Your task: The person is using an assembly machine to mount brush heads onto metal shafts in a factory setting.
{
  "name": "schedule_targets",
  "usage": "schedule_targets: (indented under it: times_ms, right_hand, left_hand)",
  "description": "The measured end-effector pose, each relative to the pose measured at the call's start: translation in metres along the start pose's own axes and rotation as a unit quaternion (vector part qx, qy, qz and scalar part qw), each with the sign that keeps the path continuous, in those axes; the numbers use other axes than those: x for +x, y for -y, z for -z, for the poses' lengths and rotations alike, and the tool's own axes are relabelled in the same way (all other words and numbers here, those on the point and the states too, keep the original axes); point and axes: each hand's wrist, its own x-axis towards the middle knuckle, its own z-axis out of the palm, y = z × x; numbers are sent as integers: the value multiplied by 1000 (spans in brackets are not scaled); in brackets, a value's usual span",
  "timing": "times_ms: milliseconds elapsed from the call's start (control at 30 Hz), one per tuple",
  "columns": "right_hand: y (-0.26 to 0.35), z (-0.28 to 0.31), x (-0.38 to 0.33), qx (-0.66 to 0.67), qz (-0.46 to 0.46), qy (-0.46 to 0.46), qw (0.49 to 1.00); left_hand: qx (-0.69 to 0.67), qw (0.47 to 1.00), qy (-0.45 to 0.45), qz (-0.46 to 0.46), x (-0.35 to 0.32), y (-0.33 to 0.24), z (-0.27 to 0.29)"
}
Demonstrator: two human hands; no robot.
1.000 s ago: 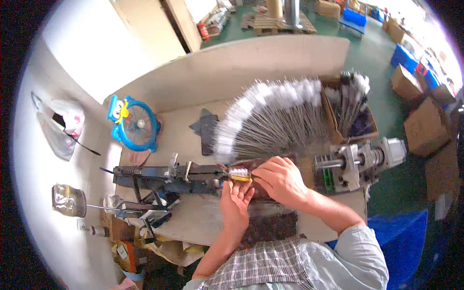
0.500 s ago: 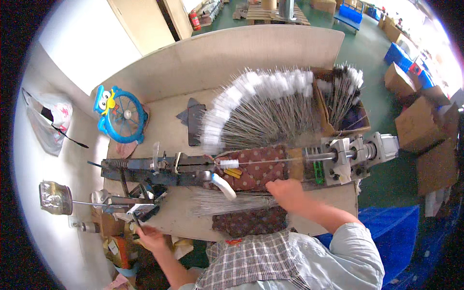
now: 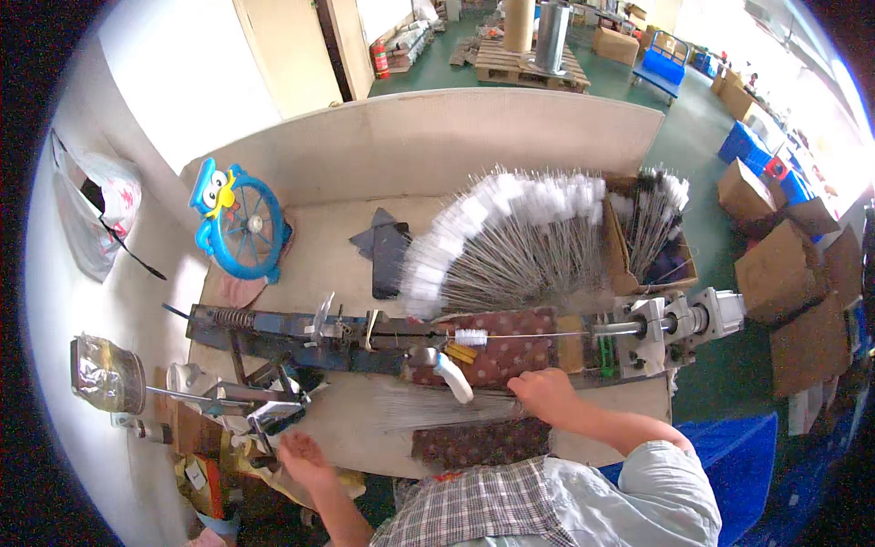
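Far left: clear plastic bag (image 3: pixel 100 214) hanging on the wall. Blue fan with a cartoon bird head (image 3: pixel 246 228) stands at the back left of the worktop (image 3: pixel 328 237). Left hand (image 3: pixel 305 459) is low at the front edge, blurred, just beside a dark lever (image 3: pixel 262 444); fingers look bent, can't tell if they're clamped on it or clear. Dark rail (image 3: pixel 283 330) with a spring runs rightward above that. Dark phone-shaped slab (image 3: pixel 390 262) lies behind the rail. White curved handle (image 3: pixel 453 378) sticks out at the rail's right end. White-bristled brush (image 3: pixel 470 337) sits just past there, its wire stem running right to the metal shaft unit (image 3: pixel 670 325). Right hand (image 3: pixel 544 394) is at the front edge of the dotted brown cloth (image 3: pixel 515 351), fingertips bunched; grip on it, can't tell.
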Motion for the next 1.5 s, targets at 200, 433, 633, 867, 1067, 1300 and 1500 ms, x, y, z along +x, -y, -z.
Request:
schedule_targets:
  times_ms: [200,433,633,867,1067,1300,1500]
  right_hand:
    - [-5,-8,-8,28,6,-23,999]
    - [9,-17,-6,69,-55,-74,993]
    - [0,-12,-4,102,-37,-25,994]
    - [-6,-9,1,60,18,36,997]
    - [-5,8,-7,35,31,24,999]
    - [-13,-34,-12,-76,-53,55,994]
    - [-16,-37,-20,138,9,-16,990]
  left_hand:
    - [65,964,231,112,-95,57,-71]
    - [252,875,379,167,-176,101,-170]
    - [-196,735,404,509,-208,20,-203]
    - [-19,792,510,334,-180,-2,-163]
    - [244,668,665,228,-192,36,-169]
    - [373,531,721,-245,-239,133,-256]
    - [452,372,650,-485,-247,150,-287]
